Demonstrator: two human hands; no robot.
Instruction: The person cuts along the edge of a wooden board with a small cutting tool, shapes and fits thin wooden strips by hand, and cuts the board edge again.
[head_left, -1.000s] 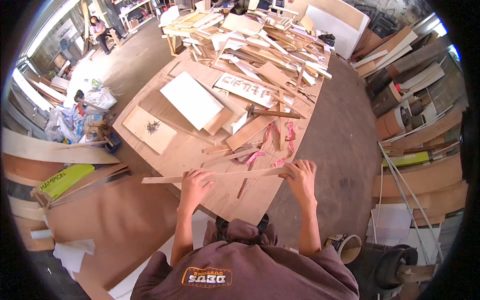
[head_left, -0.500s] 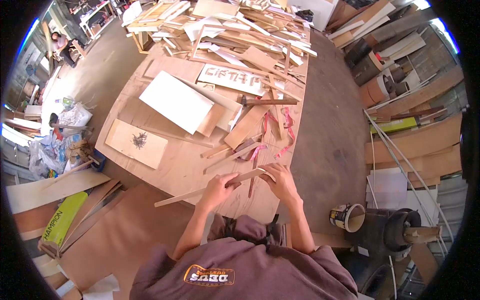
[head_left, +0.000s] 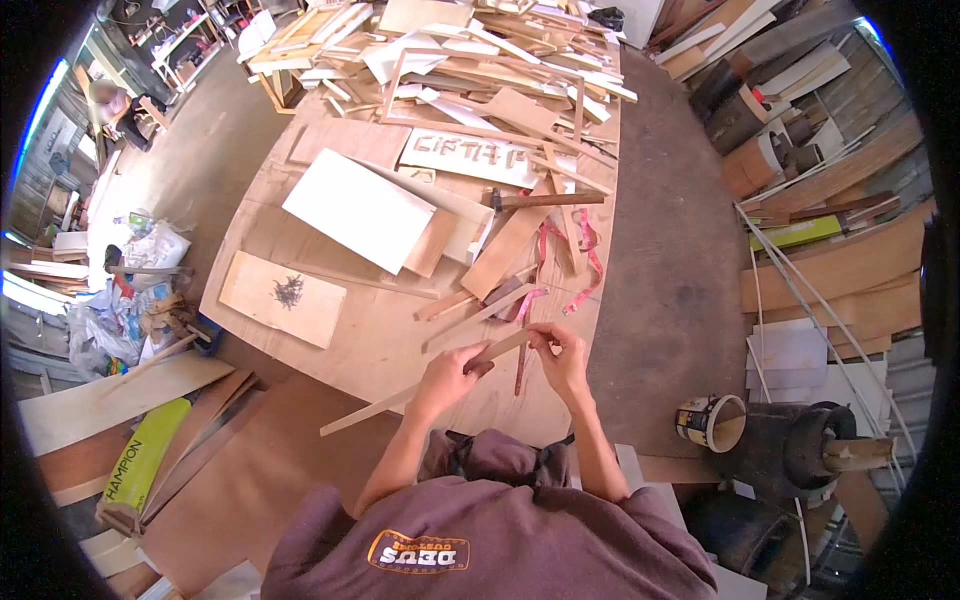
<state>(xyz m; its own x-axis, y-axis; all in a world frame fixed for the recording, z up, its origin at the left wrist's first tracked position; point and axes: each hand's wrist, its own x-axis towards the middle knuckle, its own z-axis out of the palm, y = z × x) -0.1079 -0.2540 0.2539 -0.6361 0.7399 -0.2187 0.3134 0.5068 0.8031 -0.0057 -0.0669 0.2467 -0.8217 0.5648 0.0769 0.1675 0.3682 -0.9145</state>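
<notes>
Head cam, just below the middle of the frame: both hands are on one thin wooden strip (head_left: pixel 375 408). It slants from the lower left up toward the centre, held over the near end of the plywood table (head_left: pixel 385 345). The left hand (head_left: pixel 452 376) is curled around it partway along, fingers mostly folded in. The right hand (head_left: pixel 560 362) has it pinched between thumb and fingers up by the right end, so not much of a gap there.

Just above the hands there's a pinkish tape (head_left: pixel 592 262) in loose loops, and a hammer (head_left: pixel 550 201) lying a bit higher. Left of those is a white panel (head_left: pixel 350 210), then a small board (head_left: pixel 312 318) with a heap of dark nail-like bits (head_left: pixel 288 291) on it. Big messy pile of wood scraps (head_left: pixel 450 85) up top. Bucket (head_left: pixel 712 422) lower right, someone sitting (head_left: pixel 122 112) upper left.
</notes>
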